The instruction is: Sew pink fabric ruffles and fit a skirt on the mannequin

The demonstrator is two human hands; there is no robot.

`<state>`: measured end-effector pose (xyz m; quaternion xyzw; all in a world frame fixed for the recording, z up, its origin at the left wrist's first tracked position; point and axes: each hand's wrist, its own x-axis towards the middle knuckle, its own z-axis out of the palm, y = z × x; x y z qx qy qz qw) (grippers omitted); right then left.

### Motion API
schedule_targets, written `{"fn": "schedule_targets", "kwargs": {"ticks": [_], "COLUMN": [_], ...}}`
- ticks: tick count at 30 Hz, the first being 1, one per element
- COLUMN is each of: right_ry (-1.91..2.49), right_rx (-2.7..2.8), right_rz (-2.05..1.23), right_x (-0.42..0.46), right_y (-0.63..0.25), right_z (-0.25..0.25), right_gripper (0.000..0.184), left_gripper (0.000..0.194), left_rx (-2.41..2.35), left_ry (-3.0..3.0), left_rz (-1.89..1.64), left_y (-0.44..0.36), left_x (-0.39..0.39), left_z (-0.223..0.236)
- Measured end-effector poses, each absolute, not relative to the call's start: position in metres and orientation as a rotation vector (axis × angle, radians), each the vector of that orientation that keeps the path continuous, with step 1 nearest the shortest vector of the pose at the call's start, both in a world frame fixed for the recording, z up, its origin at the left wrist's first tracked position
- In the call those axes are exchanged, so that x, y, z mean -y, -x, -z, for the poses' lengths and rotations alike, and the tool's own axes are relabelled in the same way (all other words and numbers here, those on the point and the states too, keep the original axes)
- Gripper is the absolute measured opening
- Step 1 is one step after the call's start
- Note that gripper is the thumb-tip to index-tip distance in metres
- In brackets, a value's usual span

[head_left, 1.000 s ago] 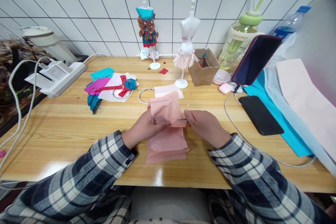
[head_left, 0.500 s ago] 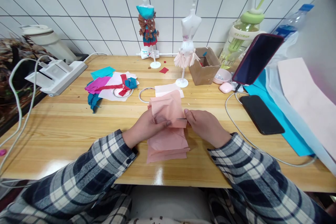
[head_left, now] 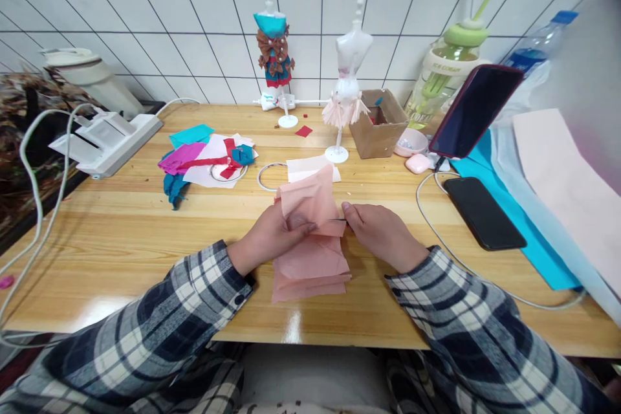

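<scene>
Salmon-pink crepe paper (head_left: 310, 199) is pinched in my left hand (head_left: 269, 229), thumb on top, above the table. In my right hand (head_left: 376, 226) are scissors (head_left: 338, 220); only a thin dark blade shows, and the fingers hide the handles. The blade lies across the right side of the paper, just above its lower edge. More salmon paper (head_left: 310, 259) lies in layers on the wood below my hands. Behind it are a pale pink piece of paper (head_left: 315, 167) and a ring (head_left: 264, 176).
Two small mannequins, one dressed (head_left: 274, 55) and one in a pale pink skirt (head_left: 342, 110), stand at the back beside a cardboard box (head_left: 378, 132). Coloured scraps (head_left: 194, 158) lie left. A propped phone (head_left: 478, 110), flat phone (head_left: 484, 212), cable and paper sheets (head_left: 557, 162) occupy the right.
The view has shifted very slightly. The blade shows a little more beside my right fingertips, and both hands keep nearly the same place.
</scene>
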<state>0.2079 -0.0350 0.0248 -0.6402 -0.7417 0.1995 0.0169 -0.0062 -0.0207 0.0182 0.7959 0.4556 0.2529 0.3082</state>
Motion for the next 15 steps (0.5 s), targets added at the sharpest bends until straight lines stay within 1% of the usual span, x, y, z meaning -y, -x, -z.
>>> {"fn": "schedule_targets", "kwargs": {"ticks": [9, 15], "right_ry": [2.012, 2.023], "right_rx": [2.336, 2.342], "right_rz": [-0.580, -0.575], "right_x": [0.0339, 0.0341], "right_y": [-0.2085, -0.2078], "right_z": [-0.0225, -0.0237], "right_gripper": [0.059, 0.058], "left_gripper": [0.040, 0.040], "left_rx": [-1.196, -1.193], "left_ry": [-2.089, -2.080], "left_rz": [-0.705, -0.708], "left_y": [0.0052, 0.0056], "left_x": [0.0210, 0.0207], "left_z": [-0.0168, -0.0159]}}
